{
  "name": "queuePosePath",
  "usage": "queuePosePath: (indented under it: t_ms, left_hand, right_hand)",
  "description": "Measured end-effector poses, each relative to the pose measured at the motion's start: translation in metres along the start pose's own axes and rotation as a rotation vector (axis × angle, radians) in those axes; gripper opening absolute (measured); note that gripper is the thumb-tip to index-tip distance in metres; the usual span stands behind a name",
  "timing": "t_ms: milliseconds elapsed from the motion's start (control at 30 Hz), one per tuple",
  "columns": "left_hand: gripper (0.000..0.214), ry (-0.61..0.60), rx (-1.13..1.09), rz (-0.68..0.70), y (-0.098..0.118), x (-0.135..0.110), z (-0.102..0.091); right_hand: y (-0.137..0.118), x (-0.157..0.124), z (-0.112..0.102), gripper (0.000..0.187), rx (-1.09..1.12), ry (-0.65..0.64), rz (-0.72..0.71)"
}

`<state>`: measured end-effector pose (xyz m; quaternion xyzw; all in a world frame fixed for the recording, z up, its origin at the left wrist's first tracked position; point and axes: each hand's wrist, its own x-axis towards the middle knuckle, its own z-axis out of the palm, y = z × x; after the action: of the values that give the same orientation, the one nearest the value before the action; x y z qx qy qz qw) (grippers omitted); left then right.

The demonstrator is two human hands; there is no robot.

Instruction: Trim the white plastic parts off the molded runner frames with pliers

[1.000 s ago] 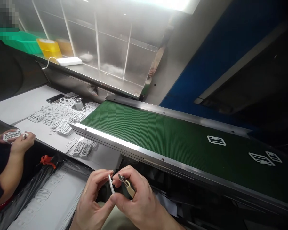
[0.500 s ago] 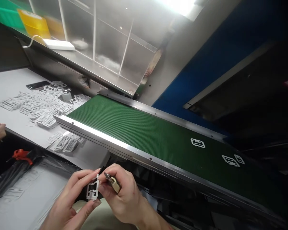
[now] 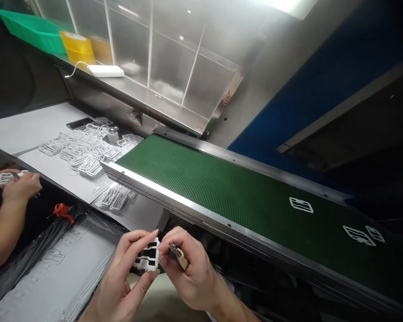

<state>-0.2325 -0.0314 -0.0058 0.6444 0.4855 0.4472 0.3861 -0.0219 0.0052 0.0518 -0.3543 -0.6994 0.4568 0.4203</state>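
A white plastic frame (image 3: 150, 256) with crossbars is held upright between the fingers and thumb of my left hand (image 3: 124, 268). Beside it, my right hand (image 3: 195, 268) is closed around a small tool (image 3: 179, 256) with a beige handle and a dark metal tip. That tip points up and left, apart from the frame. My right fingertips meet the frame's right edge; whether they pinch it I cannot tell.
A green conveyor belt (image 3: 188, 179) carries several white frames (image 3: 301, 205). Many more lie heaped (image 3: 87, 147) on the white table beside a phone (image 3: 79, 123). At left, another person's hands (image 3: 22, 184) hold a frame. Orange-handled scissors (image 3: 63, 212) rest near a plastic-lined box (image 3: 47, 277).
My view has swung left, bringing more of the other person's hands into sight. The frame in my left hand has turned to show more of its face. Both hands keep their holds.
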Motion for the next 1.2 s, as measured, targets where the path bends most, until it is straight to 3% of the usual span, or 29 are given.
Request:
queuePosePath:
  t_ms: [167, 267, 400, 600, 867, 1033, 1200]
  left_hand:
    - [0.052, 0.036, -0.049, -0.098, 0.002, -0.003, 0.001]
    - [0.056, 0.034, -0.037, -0.067, 0.0, -0.004, -0.002]
    - [0.056, 0.018, -0.035, -0.054, -0.005, -0.006, -0.006]
    - [0.058, -0.023, -0.041, -0.043, -0.005, -0.006, -0.005]
    - [0.059, -0.028, 0.018, -0.025, -0.003, -0.001, -0.004]
    - [0.057, -0.007, 0.001, -0.088, 0.002, -0.002, -0.005]
    - [0.058, -0.004, 0.025, -0.041, 0.002, -0.003, -0.005]
  right_hand:
    - [-0.002, 0.0, -0.013, 0.02, -0.074, -0.03, 0.088]
    - [0.0, -0.001, -0.028, 0.031, -0.338, -0.107, -0.013]
    - [0.003, -0.002, -0.035, 0.032, -0.624, -0.152, -0.129]
    - [-0.001, -0.003, -0.026, 0.038, -0.7, -0.179, -0.152]
    - [-0.005, 0.0, -0.029, 0.03, -0.816, -0.154, -0.189]
    - [-0.003, 0.001, -0.027, 0.028, -0.821, -0.117, -0.188]
    - [-0.002, 0.0, -0.025, 0.029, -0.81, -0.098, -0.206]
